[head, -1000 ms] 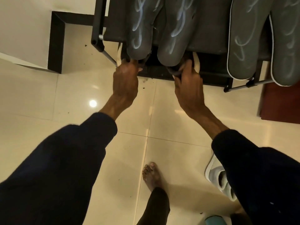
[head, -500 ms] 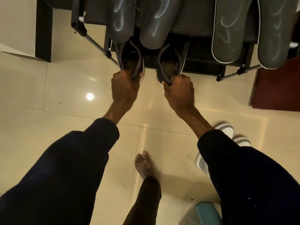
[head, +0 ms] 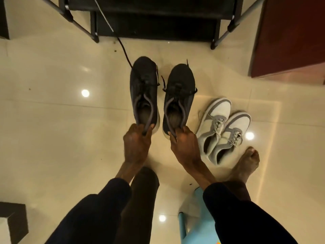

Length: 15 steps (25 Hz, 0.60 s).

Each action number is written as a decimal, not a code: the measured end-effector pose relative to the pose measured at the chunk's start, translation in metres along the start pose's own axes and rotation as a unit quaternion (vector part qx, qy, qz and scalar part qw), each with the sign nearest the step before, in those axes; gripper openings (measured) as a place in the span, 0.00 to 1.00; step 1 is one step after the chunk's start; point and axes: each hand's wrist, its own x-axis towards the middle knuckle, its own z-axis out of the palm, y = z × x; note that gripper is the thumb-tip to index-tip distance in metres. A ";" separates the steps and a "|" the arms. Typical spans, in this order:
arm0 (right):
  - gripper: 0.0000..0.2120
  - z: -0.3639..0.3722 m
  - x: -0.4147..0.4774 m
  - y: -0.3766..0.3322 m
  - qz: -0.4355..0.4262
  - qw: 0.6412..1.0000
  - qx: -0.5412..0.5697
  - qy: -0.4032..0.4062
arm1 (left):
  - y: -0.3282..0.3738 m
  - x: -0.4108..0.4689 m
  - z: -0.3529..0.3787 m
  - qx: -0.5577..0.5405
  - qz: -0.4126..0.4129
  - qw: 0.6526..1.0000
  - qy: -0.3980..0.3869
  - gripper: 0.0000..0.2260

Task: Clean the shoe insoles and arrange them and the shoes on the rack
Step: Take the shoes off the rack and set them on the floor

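Observation:
Two black sneakers hang over the tiled floor, toes pointing toward the rack. My left hand (head: 136,141) grips the heel rim of the left black shoe (head: 143,85). My right hand (head: 184,143) grips the heel rim of the right black shoe (head: 179,88). Both shoe openings face up, and loose laces trail from them, one running toward the rack. The black shoe rack (head: 154,18) stands at the top of the view, only its lower shelves and legs showing. The insoles are out of view.
A grey and white pair of sneakers (head: 221,127) lies on the floor to the right, beside my bare right foot (head: 246,161). A dark red cabinet (head: 290,37) stands at the upper right. A light blue stool (head: 191,213) sits below my right arm.
Both hands have pulled the black shoes out from the rack's lower shelf and back toward me. The view has tilted down, so the insoles on top of the rack have left the frame.

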 end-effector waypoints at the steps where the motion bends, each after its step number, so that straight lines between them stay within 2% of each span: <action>1: 0.08 0.010 -0.009 0.015 0.007 1.000 -0.004 -0.011 | -0.006 -0.014 0.021 0.027 -0.014 0.999 -0.011 0.12; 3: 0.08 0.033 -0.022 0.048 0.018 0.999 -0.009 -0.032 | -0.032 -0.036 0.068 0.097 -0.053 0.993 -0.051 0.16; 6: 0.07 0.065 -0.035 0.089 0.027 0.998 -0.011 -0.056 | -0.103 -0.060 0.141 0.217 -0.111 0.962 -0.122 0.31; 7: 0.07 0.071 -0.039 0.097 0.030 0.997 -0.012 -0.066 | -0.099 -0.062 0.146 0.242 -0.139 0.952 -0.127 0.34; 9: 0.08 0.077 -0.049 0.109 0.045 0.995 -0.020 -0.082 | -0.043 -0.060 0.118 0.222 -0.178 0.943 -0.172 0.29; 11: 0.09 0.073 -0.061 0.111 0.044 0.994 -0.034 -0.092 | -0.010 -0.066 0.102 0.219 -0.174 0.936 -0.216 0.18; 12: 0.11 0.065 -0.067 0.107 0.039 0.994 -0.033 -0.093 | -0.006 -0.070 0.097 0.220 -0.149 0.938 -0.223 0.16; 15: 0.13 0.021 -0.070 0.091 0.035 0.995 -0.026 -0.086 | -0.005 -0.073 0.082 0.127 -0.171 0.963 -0.168 0.21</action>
